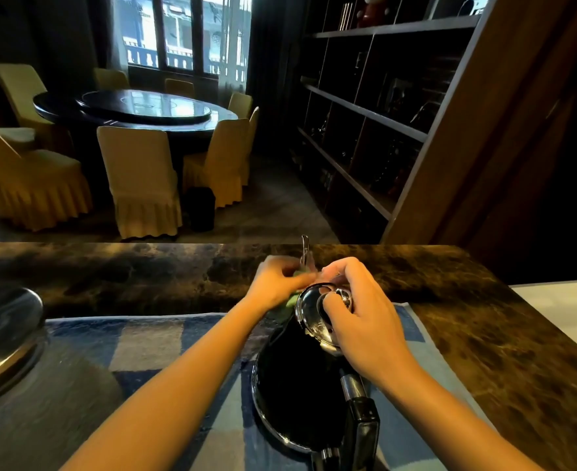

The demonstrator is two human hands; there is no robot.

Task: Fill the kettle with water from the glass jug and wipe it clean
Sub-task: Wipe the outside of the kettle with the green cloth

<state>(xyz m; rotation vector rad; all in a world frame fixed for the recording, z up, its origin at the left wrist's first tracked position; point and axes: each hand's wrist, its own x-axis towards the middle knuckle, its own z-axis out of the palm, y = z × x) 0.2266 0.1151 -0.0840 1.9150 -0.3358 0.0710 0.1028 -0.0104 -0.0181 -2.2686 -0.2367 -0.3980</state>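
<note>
The right hand has its fingers curled round the knob, pinching it from above. The knob sits on the chrome lid, which lies right under those fingertips. The left hand is bunched round a green cloth, gripping it — the cloth shows between its fingers and below its palm, against the lid's far-left edge. The two sets of fingertips nearly meet, and just beyond them the thin spout rises. Beneath both hands is the black kettle, its handle reaching back past the right wrist toward the person. The kettle stands on a blue checked towel spread under both forearms on a dark marble counter. Well to the left of the left hand — a shiny metal dome.
</note>
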